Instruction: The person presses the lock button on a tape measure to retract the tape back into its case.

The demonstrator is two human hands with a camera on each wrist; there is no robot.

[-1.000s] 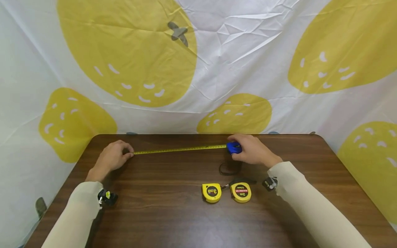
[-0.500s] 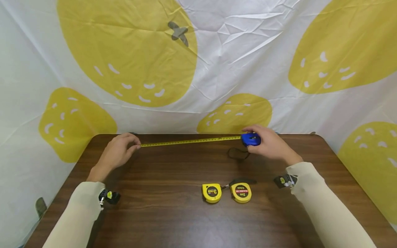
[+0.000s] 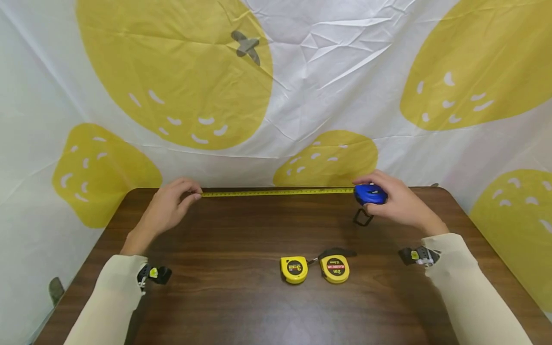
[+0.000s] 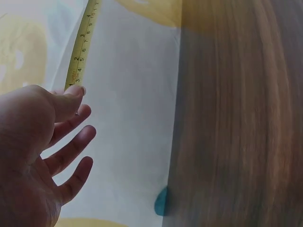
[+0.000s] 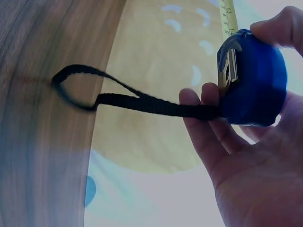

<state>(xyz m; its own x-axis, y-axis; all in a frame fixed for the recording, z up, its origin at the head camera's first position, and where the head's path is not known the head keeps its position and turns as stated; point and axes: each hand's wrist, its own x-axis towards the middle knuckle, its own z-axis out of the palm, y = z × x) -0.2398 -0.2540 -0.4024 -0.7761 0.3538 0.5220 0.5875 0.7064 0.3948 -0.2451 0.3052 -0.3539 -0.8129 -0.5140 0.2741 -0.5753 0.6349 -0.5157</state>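
Note:
A blue tape measure (image 3: pixel 370 194) is gripped in my right hand (image 3: pixel 398 201), near the table's back edge. Its yellow blade (image 3: pixel 276 192) stretches straight across to my left hand (image 3: pixel 170 203), which pinches the free end between thumb and forefinger. In the left wrist view, low numbers show on the blade (image 4: pixel 83 49) just past the thumb, and the other fingers are spread loosely. A black wrist strap (image 5: pixel 151 105) hangs from the blue case in the right wrist view, where a metal belt clip (image 5: pixel 229 68) also shows.
Two yellow tape measures, one marked 3 (image 3: pixel 294 270) and one marked 2m (image 3: pixel 334 268), lie mid-table on the brown wooden table (image 3: pixel 224 306). A black strap (image 3: pixel 338 251) lies behind them. A white curtain (image 3: pixel 302 96) with yellow fruit prints hangs behind the table.
My right hand has moved right and away with the blue tape measure, and more blade is out. My left hand has shifted slightly right and away, keeping its pinch. The yellow tape measures stay put.

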